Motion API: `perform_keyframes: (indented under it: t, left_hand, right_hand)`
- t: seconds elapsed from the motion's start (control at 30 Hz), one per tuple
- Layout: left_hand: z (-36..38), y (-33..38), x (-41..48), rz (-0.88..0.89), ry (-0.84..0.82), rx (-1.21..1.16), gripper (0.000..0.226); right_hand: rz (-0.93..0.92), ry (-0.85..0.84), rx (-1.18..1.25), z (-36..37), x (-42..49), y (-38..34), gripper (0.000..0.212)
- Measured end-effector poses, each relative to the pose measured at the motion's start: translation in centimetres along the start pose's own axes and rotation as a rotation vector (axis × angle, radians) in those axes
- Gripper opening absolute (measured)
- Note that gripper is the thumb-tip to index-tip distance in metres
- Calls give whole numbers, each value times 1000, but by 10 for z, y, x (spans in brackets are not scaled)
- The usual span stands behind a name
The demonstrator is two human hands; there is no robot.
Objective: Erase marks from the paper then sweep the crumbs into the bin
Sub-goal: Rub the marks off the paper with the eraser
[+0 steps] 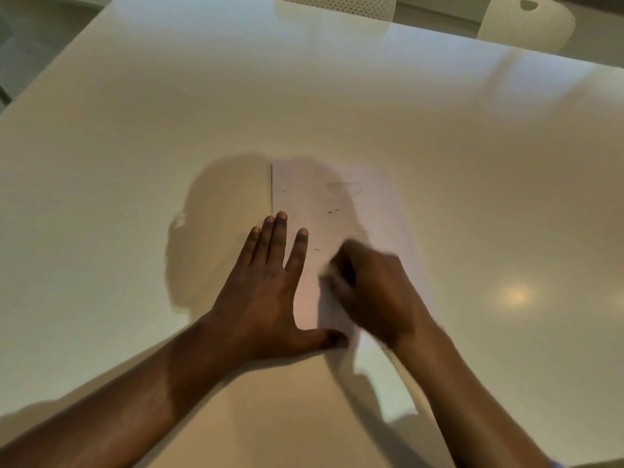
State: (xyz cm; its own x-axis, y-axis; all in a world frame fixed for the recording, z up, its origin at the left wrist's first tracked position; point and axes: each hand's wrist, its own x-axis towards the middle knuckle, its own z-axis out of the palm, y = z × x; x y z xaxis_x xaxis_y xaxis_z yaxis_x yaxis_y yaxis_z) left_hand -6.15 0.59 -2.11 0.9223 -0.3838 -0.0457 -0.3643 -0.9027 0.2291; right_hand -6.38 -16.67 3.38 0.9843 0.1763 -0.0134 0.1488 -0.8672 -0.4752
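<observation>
Squarely on the paper lies the left hand, fingers straight and spread, thumb stretched along the near edge, pressing the sheet against the white table. Just beside it the right hand is curled over the sheet, pinching a small pale eraser (badly blurred). Dark crumbs lie farther up the paper.

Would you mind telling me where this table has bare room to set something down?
The table is bare between the far edge of the paper and the chairs, left of the left hand, and right of the paper. Crowded near the body: the left hand presses the paper's left edge and the blurred right hand grips an eraser on it.
</observation>
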Motion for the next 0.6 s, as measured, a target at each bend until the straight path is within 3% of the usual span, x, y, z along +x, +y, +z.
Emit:
perform_keyframes:
  t: [0.07, 0.13, 0.27, 0.43, 0.53, 0.6]
  left_hand:
    - [2, -1, 0, 0, 7, 7, 145]
    - [3, -1, 0, 1, 15, 5, 143]
    - [1, 0, 0, 7, 13, -21, 147]
    - [0, 0, -1, -3, -4, -9, 148]
    - [0, 1, -1, -9, -3, -2, 150]
    - [1, 1, 0, -12, 4, -3, 149]
  right_hand:
    - [33, -26, 27, -2, -46, 2, 25]
    - [55, 15, 51, 3, -55, 3, 21]
    - [88, 104, 10, 12, 5, 2, 10]
    - [143, 111, 19, 4, 69, -3, 16]
    - [73, 26, 3, -2, 17, 4, 8]
    - [75, -20, -22, -1, -32, 4, 22]
